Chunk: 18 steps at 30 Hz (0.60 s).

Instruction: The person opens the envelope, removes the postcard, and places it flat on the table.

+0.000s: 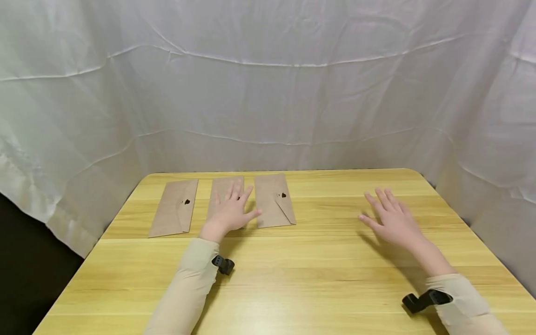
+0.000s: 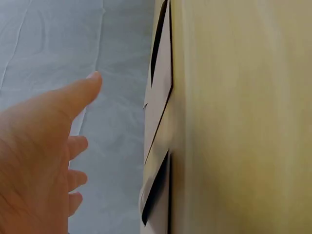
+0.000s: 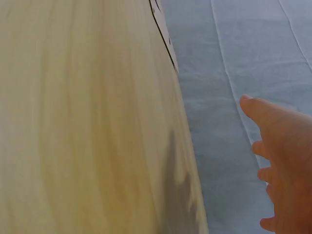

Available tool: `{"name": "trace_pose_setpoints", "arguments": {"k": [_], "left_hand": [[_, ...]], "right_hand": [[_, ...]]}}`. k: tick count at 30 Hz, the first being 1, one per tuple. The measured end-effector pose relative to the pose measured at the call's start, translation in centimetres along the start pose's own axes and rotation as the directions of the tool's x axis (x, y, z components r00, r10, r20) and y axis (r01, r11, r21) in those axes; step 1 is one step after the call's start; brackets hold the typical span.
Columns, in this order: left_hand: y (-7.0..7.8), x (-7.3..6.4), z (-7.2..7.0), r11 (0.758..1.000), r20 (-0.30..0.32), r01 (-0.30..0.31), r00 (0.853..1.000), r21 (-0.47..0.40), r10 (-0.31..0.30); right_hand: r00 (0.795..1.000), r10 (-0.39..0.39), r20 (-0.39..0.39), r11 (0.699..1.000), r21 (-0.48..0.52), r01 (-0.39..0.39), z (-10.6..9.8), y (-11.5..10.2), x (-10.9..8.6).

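Three brown paper envelopes lie in a row at the back left of the table. The left envelope (image 1: 173,209) is slightly turned, with a small dark mark near its flap. Over the middle envelope (image 1: 215,190) my left hand (image 1: 230,211) hovers with fingers spread, hiding much of it. Beside that hand's thumb is the right envelope (image 1: 272,204), its flap edge a little raised. In the left wrist view the left hand (image 2: 36,161) is above the tabletop, holding nothing. My right hand (image 1: 393,221) is held over the table's right side, fingers spread, its shadow below.
The wooden table (image 1: 318,279) has rounded back corners. A pale grey curtain (image 1: 293,102) hangs behind it and along both sides. A dark area (image 1: 29,260) shows past the left edge. Each sleeve carries a black wrist camera (image 1: 224,265).
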<state>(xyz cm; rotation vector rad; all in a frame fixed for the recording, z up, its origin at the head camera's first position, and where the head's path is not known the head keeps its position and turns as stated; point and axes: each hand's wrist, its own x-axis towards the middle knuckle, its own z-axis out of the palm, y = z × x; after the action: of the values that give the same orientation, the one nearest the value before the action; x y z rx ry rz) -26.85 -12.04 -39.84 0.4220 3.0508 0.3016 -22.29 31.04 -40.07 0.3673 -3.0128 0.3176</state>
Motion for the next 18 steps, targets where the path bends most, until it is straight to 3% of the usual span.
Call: {"name": "trace_pose_setpoints", "arguments": {"k": [7, 13, 18], "left_hand": [[1.1, -0.3, 0.9, 0.996, 0.109, -0.070, 0.991, -0.046, 0.075], [2.1, -0.7, 1.3, 0.991, 0.221, -0.136, 0.966, -0.013, 0.136], [2.5, -0.9, 1.4, 0.988, 0.287, -0.147, 0.946, -0.037, 0.151]], "right_hand": [[0.999, -0.034, 0.023, 0.999, -0.006, 0.034, 0.8, -0.8, 0.0], [0.995, -0.099, 0.018, 0.995, -0.004, 0.099, 1.7, -1.7, 0.2], [0.988, -0.156, 0.004, 0.988, 0.000, 0.156, 1.9, -2.8, 0.2]]}}
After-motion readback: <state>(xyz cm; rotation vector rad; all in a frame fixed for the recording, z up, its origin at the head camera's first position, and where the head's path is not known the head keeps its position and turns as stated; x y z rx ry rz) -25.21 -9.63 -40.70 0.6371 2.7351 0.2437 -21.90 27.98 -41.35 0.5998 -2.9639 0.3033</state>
